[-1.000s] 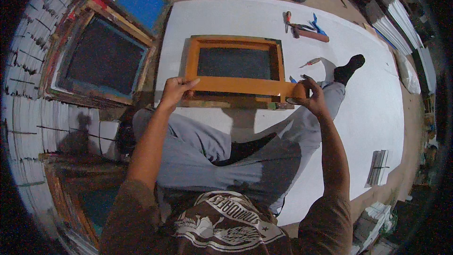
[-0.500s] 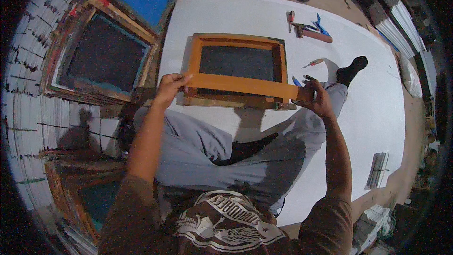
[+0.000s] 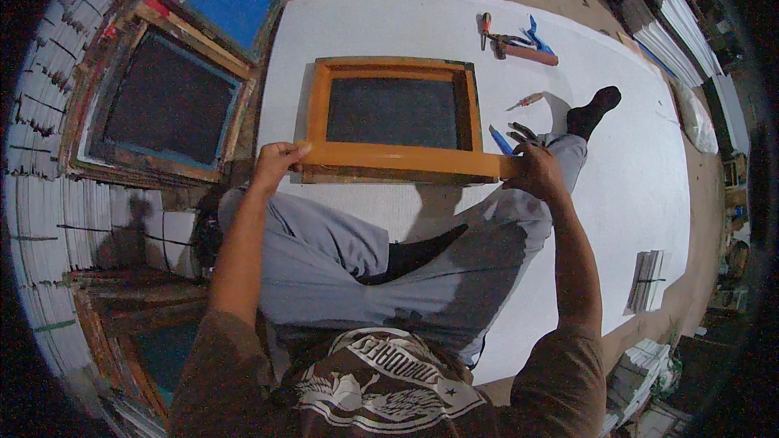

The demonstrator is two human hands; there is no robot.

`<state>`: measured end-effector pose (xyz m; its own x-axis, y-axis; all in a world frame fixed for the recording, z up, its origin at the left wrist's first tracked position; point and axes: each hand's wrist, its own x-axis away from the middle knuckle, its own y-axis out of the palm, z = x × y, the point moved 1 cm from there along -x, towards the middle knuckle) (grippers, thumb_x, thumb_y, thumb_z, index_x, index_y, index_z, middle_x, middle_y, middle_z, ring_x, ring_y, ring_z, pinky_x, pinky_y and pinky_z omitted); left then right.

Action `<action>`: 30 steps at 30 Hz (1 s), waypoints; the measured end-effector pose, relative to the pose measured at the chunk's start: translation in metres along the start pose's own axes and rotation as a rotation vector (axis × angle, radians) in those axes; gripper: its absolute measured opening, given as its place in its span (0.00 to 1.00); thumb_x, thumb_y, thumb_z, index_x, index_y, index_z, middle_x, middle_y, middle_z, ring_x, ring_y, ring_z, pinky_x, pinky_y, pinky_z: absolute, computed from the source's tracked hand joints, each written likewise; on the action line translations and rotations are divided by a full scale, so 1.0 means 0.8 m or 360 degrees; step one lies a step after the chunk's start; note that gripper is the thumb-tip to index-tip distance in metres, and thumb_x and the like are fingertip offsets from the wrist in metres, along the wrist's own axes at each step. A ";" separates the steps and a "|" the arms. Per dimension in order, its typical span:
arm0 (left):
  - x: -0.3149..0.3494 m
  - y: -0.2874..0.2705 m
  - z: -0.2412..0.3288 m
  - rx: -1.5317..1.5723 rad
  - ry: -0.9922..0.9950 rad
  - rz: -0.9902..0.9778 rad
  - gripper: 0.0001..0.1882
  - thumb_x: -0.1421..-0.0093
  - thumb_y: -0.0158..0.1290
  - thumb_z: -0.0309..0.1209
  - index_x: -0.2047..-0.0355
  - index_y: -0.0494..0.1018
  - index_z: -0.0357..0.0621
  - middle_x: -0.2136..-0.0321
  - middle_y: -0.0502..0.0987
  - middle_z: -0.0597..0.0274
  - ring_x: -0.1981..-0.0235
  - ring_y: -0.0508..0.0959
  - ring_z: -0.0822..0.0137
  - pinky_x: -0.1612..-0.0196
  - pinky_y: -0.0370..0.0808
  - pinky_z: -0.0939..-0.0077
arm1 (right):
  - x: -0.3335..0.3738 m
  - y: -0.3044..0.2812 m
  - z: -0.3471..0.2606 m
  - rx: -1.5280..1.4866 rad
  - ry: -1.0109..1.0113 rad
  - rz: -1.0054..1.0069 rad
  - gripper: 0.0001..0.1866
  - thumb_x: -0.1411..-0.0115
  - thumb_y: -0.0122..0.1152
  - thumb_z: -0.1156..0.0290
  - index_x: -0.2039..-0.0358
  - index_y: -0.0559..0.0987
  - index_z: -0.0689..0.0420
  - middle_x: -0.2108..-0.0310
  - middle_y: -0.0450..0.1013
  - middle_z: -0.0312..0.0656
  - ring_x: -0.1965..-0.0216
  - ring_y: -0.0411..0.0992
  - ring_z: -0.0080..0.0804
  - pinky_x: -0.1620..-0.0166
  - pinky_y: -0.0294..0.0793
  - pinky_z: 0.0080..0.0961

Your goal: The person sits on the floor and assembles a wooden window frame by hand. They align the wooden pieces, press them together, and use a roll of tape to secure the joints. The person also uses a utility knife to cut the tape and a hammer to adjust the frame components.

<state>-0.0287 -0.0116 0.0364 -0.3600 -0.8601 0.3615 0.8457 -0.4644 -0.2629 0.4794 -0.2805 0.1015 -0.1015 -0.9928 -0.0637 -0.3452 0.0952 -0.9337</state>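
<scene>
A strip of brown packing tape is stretched along the near side of a rectangular screen frame. Dark mesh fills the frame, and its other sides have the same brown colour. My left hand pinches the strip's left end at the frame's near left corner. At the near right corner, my right hand is closed around the tape's other end, apparently on the roll, which the fingers mostly hide. Whether the strip touches the frame along its whole length I cannot tell.
The frame lies on a white sheet before my crossed legs. A blue cutter, a screwdriver and several other tools lie to the right. More screen frames stack at left; a small strapped bundle sits at lower right.
Both hands have brought the tape strip nearer to me and down, from across the mesh's near part onto the frame's near side. The whole view has shifted slightly.
</scene>
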 end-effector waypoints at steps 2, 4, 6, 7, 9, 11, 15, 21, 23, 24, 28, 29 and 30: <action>0.000 0.006 -0.008 -0.0102 0.0036 0.0017 0.16 0.44 0.68 0.38 0.69 0.79 0.36 0.76 0.80 0.64 0.78 0.75 0.75 0.73 0.73 0.78 | 0.004 0.006 0.002 -0.0092 0.0116 -0.0078 0.34 0.67 0.82 0.56 0.57 0.79 0.51 0.60 0.77 0.40 0.54 0.74 0.45 0.49 0.71 0.40; 0.002 0.010 -0.015 -0.0188 0.0053 0.0005 0.15 0.44 0.68 0.37 0.70 0.80 0.36 0.76 0.80 0.64 0.79 0.75 0.75 0.73 0.72 0.77 | 0.009 0.018 0.006 0.0044 0.0016 -0.0054 0.33 0.65 0.82 0.56 0.57 0.79 0.51 0.61 0.76 0.39 0.54 0.73 0.44 0.48 0.70 0.39; 0.009 0.021 -0.003 -0.0255 0.0052 -0.0043 0.15 0.45 0.68 0.37 0.71 0.80 0.36 0.76 0.80 0.63 0.80 0.75 0.75 0.74 0.71 0.76 | 0.016 0.030 0.015 0.0139 -0.0035 -0.0036 0.33 0.65 0.81 0.56 0.56 0.79 0.51 0.61 0.76 0.39 0.54 0.73 0.43 0.48 0.69 0.40; 0.002 0.024 -0.011 -0.0230 0.0059 -0.0029 0.15 0.45 0.68 0.37 0.72 0.80 0.36 0.76 0.80 0.63 0.80 0.75 0.75 0.74 0.71 0.76 | 0.019 0.034 0.022 0.0163 -0.0039 -0.0030 0.33 0.65 0.81 0.57 0.56 0.79 0.51 0.62 0.76 0.39 0.54 0.73 0.43 0.48 0.69 0.40; -0.007 0.026 -0.025 -0.0191 0.0064 0.0022 0.15 0.45 0.68 0.37 0.72 0.80 0.36 0.76 0.80 0.62 0.80 0.75 0.75 0.74 0.71 0.76 | 0.023 0.043 0.033 0.0172 -0.0043 -0.0044 0.33 0.64 0.81 0.57 0.56 0.79 0.51 0.62 0.76 0.39 0.54 0.72 0.43 0.48 0.69 0.41; -0.007 0.026 -0.030 -0.0221 0.0053 0.0035 0.15 0.45 0.68 0.37 0.71 0.80 0.36 0.76 0.81 0.62 0.80 0.76 0.74 0.74 0.72 0.77 | 0.025 0.044 0.037 0.0160 -0.0016 -0.0082 0.32 0.64 0.81 0.58 0.57 0.80 0.52 0.61 0.76 0.40 0.54 0.73 0.44 0.48 0.69 0.42; -0.001 0.027 -0.010 -0.0147 0.0078 0.0191 0.16 0.46 0.69 0.37 0.70 0.81 0.34 0.76 0.81 0.61 0.80 0.77 0.74 0.73 0.73 0.78 | 0.020 0.039 0.037 -0.0426 0.0385 -0.0141 0.29 0.61 0.80 0.59 0.58 0.79 0.54 0.59 0.77 0.40 0.54 0.73 0.45 0.48 0.70 0.42; 0.000 0.018 -0.010 -0.0199 0.0176 0.0344 0.18 0.47 0.69 0.39 0.71 0.81 0.34 0.77 0.81 0.62 0.81 0.76 0.75 0.74 0.73 0.77 | 0.004 0.017 0.016 -0.0712 0.0203 0.0116 0.29 0.62 0.79 0.57 0.59 0.79 0.54 0.60 0.76 0.41 0.55 0.73 0.47 0.49 0.70 0.44; -0.003 0.020 -0.017 -0.0339 0.0184 0.0240 0.18 0.47 0.69 0.40 0.71 0.82 0.34 0.78 0.81 0.62 0.81 0.76 0.75 0.74 0.72 0.77 | 0.003 0.029 0.035 -0.0158 -0.0015 0.0132 0.28 0.62 0.77 0.57 0.59 0.79 0.52 0.62 0.76 0.41 0.56 0.72 0.47 0.48 0.70 0.44; -0.004 0.020 -0.021 -0.0409 0.0187 0.0193 0.19 0.47 0.69 0.41 0.71 0.82 0.34 0.79 0.81 0.63 0.81 0.76 0.75 0.75 0.72 0.77 | 0.006 0.035 0.036 0.0092 -0.0077 0.0121 0.27 0.62 0.77 0.57 0.59 0.80 0.51 0.63 0.75 0.41 0.57 0.72 0.46 0.47 0.69 0.44; 0.001 0.028 -0.027 -0.0534 0.0017 0.0068 0.20 0.47 0.69 0.43 0.72 0.83 0.35 0.82 0.79 0.62 0.82 0.75 0.74 0.77 0.71 0.75 | 0.021 0.054 0.037 0.0608 -0.0230 0.0077 0.24 0.60 0.75 0.58 0.60 0.80 0.47 0.67 0.72 0.40 0.58 0.71 0.43 0.46 0.66 0.43; -0.003 0.026 -0.044 -0.0477 0.0011 0.0055 0.19 0.47 0.69 0.43 0.72 0.83 0.36 0.82 0.79 0.62 0.82 0.75 0.74 0.77 0.71 0.75 | 0.018 0.061 0.035 0.0605 -0.0255 0.0074 0.24 0.60 0.74 0.59 0.60 0.80 0.46 0.67 0.72 0.40 0.58 0.71 0.42 0.46 0.66 0.43; -0.010 0.034 -0.051 -0.0411 0.0017 0.0014 0.19 0.48 0.69 0.43 0.72 0.83 0.36 0.83 0.79 0.62 0.83 0.75 0.74 0.78 0.70 0.74 | 0.025 0.071 0.050 0.0621 -0.0276 0.0099 0.23 0.60 0.74 0.59 0.60 0.80 0.46 0.67 0.72 0.40 0.58 0.70 0.43 0.47 0.65 0.43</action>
<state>-0.0193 -0.0261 -0.0103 -0.3583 -0.8659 0.3492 0.7205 -0.4943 -0.4863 0.4950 -0.2977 0.0332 0.0588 -0.9868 -0.1510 0.0387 0.1534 -0.9874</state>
